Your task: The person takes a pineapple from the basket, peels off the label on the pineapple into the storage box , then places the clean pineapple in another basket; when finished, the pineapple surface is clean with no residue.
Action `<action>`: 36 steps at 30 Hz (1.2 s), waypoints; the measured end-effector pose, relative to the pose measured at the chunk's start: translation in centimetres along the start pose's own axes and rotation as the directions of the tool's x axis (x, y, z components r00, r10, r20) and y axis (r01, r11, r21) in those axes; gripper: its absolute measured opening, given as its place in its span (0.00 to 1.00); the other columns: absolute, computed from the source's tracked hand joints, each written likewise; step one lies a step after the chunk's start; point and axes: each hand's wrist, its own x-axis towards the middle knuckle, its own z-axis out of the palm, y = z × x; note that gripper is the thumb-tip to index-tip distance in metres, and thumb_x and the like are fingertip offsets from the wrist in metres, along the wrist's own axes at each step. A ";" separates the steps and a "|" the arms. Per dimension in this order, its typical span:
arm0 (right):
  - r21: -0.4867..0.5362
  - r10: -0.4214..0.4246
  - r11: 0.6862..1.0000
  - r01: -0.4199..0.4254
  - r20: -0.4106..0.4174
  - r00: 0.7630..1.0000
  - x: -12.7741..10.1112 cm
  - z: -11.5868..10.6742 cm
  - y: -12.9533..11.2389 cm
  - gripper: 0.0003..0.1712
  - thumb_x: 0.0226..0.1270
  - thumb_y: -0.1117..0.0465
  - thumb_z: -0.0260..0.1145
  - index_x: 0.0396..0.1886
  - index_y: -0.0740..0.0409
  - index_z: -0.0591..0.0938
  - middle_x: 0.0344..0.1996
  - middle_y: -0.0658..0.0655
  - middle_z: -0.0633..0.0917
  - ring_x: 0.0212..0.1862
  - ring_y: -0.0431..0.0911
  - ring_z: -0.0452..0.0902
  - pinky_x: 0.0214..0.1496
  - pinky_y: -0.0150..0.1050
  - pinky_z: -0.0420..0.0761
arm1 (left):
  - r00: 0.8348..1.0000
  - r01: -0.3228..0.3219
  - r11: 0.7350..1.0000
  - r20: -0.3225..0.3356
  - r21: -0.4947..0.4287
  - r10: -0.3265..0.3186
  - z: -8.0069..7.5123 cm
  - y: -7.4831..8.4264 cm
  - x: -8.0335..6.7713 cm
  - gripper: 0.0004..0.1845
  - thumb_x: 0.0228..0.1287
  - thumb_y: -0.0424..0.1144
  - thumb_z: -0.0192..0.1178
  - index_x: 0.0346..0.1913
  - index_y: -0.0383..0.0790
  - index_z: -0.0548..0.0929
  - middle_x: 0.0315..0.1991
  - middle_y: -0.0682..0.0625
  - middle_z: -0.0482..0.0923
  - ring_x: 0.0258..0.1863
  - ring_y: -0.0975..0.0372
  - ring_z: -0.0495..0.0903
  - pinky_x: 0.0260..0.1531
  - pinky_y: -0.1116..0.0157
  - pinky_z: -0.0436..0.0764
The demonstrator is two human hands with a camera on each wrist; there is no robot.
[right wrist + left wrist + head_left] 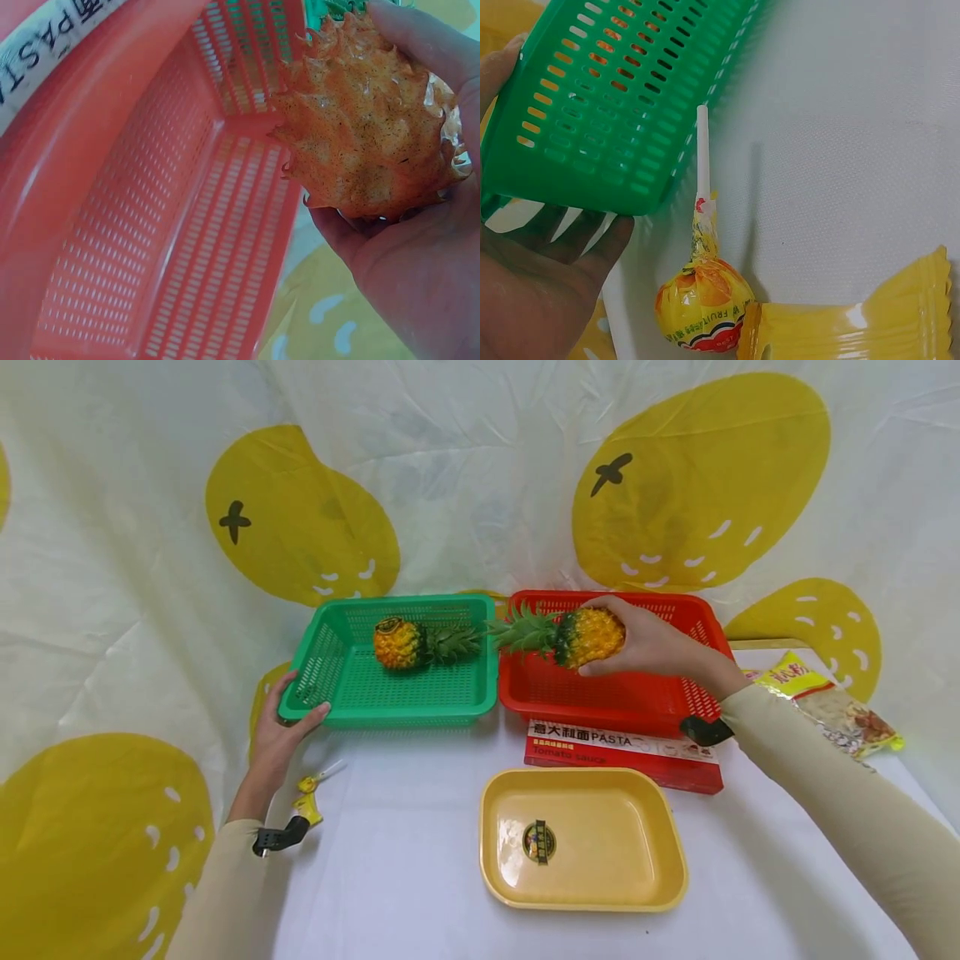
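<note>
White cloth (397, 860) below, your right hand (660, 647) grips one pineapple (592, 637) above the red basket (585, 693), your left hand (274, 739) holds the green basket (405, 697) by its corner: seemingly a carrying step, next needing rim clearance.

The pineapple (367, 127) looks rough, the plastic tray (607, 860) glossy.

Room in green basket (405, 693) beside pineapple (397, 647)
</note>
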 end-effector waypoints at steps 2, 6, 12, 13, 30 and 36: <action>-0.003 0.013 1.000 -0.013 0.002 1.000 -0.1 -0.3 0.5 0.52 0.55 0.44 0.86 0.73 0.48 0.67 0.58 0.54 0.77 0.55 0.51 0.74 0.55 0.52 0.80 | 1.000 -0.006 1.000 0.001 -0.002 0.006 0.0 -0.1 0.0 0.49 0.67 0.47 0.76 0.84 0.66 0.58 0.82 0.47 0.53 0.75 0.51 0.58 0.74 0.49 0.62; -0.008 0.041 0.999 -0.041 0.007 0.999 -0.1 -0.9 1.3 0.52 0.57 0.44 0.85 0.74 0.49 0.66 0.58 0.55 0.76 0.55 0.53 0.74 0.55 0.52 0.80 | 1.000 -0.022 1.000 0.006 -0.005 0.022 0.1 -0.2 0.1 0.48 0.67 0.47 0.76 0.84 0.66 0.58 0.82 0.47 0.53 0.76 0.51 0.58 0.74 0.49 0.62; -0.030 0.071 0.997 -0.070 0.011 0.997 -0.1 -1.6 2.7 0.54 0.58 0.42 0.84 0.76 0.51 0.64 0.60 0.58 0.75 0.56 0.55 0.73 0.55 0.53 0.78 | 0.999 -0.033 0.999 0.010 -0.003 0.033 0.2 -0.4 0.3 0.49 0.67 0.47 0.76 0.84 0.66 0.58 0.82 0.48 0.52 0.78 0.50 0.56 0.75 0.47 0.59; -0.037 0.073 0.997 -0.072 0.010 0.997 -0.1 -1.7 2.9 0.54 0.59 0.42 0.83 0.77 0.52 0.65 0.60 0.58 0.75 0.56 0.55 0.73 0.55 0.53 0.78 | 0.999 -0.030 1.000 0.009 -0.004 0.030 0.2 -0.4 0.3 0.49 0.67 0.47 0.76 0.84 0.66 0.58 0.82 0.48 0.52 0.78 0.50 0.56 0.75 0.47 0.59; -0.045 0.099 0.994 -0.096 0.062 0.993 1.5 -2.2 6.6 0.50 0.60 0.47 0.84 0.74 0.55 0.66 0.59 0.60 0.75 0.56 0.55 0.73 0.55 0.51 0.79 | 0.999 -0.033 0.999 0.023 -0.016 0.034 0.0 -0.2 0.5 0.49 0.67 0.45 0.76 0.84 0.65 0.57 0.83 0.48 0.51 0.78 0.50 0.55 0.75 0.48 0.59; -0.035 0.112 0.993 -0.110 0.090 0.990 2.6 -1.9 7.7 0.50 0.61 0.52 0.83 0.75 0.57 0.65 0.61 0.62 0.74 0.58 0.57 0.72 0.57 0.53 0.78 | 0.999 -0.031 0.999 0.026 -0.042 0.032 0.0 -0.3 0.4 0.48 0.68 0.45 0.75 0.84 0.65 0.57 0.83 0.48 0.51 0.79 0.50 0.55 0.76 0.48 0.58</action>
